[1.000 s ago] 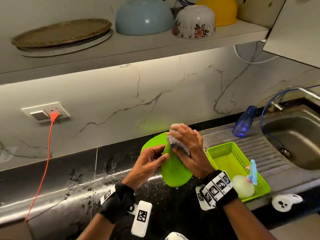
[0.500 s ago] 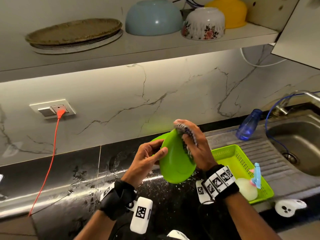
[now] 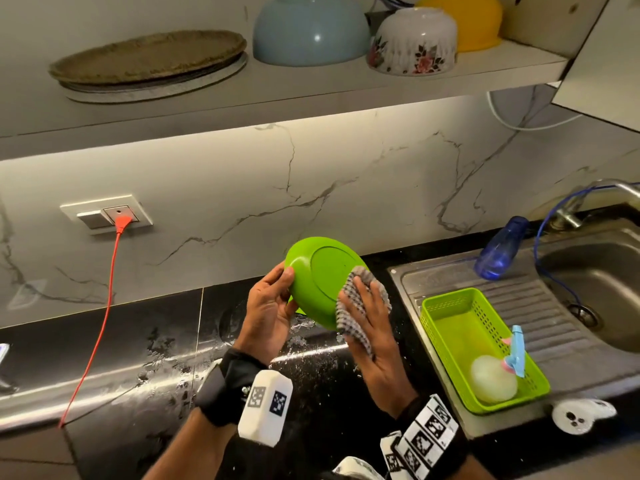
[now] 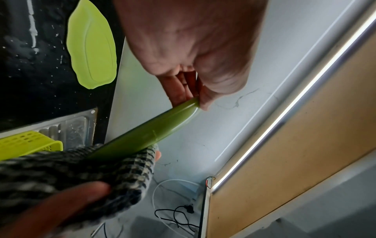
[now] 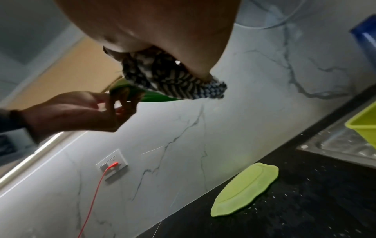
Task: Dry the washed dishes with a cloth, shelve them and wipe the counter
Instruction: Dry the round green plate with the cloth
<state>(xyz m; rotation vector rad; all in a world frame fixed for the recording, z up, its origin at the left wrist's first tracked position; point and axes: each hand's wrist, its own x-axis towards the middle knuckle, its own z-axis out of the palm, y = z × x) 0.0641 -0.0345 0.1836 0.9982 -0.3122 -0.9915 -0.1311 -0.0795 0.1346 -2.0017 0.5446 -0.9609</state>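
Since the earlier frame, we note the green plate has turned so its underside now faces us, and our right hand has come down to its lower right edge. We hold the plate tilted in the air above the wet black surface, left of the sink drainboard. Our left hand pinches the plate's left rim between thumb and fingers; the left wrist view confirms this grip on the rim. Our right hand presses the checked cloth against the plate's underside, fingers curled round the cloth and the plate's edge. A green reflection of the plate shows on the surface near the wall. On the drainboard we record a green basket, with a blue bottle lying behind it. Upturned bowls and flat trays sit on the shelf above.
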